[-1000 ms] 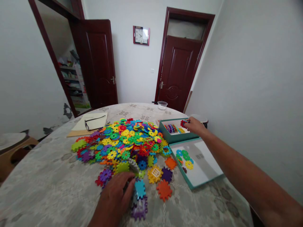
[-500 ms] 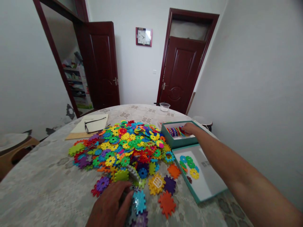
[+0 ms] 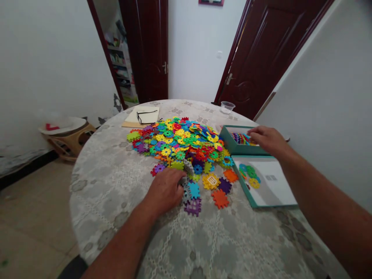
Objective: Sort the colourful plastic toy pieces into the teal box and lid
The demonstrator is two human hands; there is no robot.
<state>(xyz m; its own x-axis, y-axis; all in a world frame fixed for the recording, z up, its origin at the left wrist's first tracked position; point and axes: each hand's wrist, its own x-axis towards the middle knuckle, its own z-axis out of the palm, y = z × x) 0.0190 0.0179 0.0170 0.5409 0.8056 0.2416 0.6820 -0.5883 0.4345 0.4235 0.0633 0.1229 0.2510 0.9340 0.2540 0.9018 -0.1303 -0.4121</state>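
My left hand (image 3: 167, 189) rests at the near edge of a heap of colourful plastic pieces (image 3: 174, 143), its fingers curled. Beside its fingertips are grey notched pieces (image 3: 186, 193), a light blue square piece (image 3: 193, 190) and a purple one (image 3: 193, 207). Whatever is under those fingers is hidden. My right hand (image 3: 269, 140) reaches over the green-rimmed box (image 3: 247, 149), fingers bent together against a row of multicoloured discs (image 3: 240, 138) standing inside it. Its fingertips are partly hidden, so any piece in them cannot be made out.
An open lid (image 3: 276, 190) lies before the box with several flower discs (image 3: 250, 172) on it. Orange (image 3: 220, 198), dark purple (image 3: 224, 185) and yellow (image 3: 210, 181) pieces lie nearby. Glasses (image 3: 147, 115) rest on a notebook (image 3: 128, 120); a clear bowl (image 3: 227, 107) stands at the back.
The view has tilted down and shifted, showing more of the table's near side and both forearms. My left hand's fingers look more curled; my right hand stays at the box, its back now raised above the rim.
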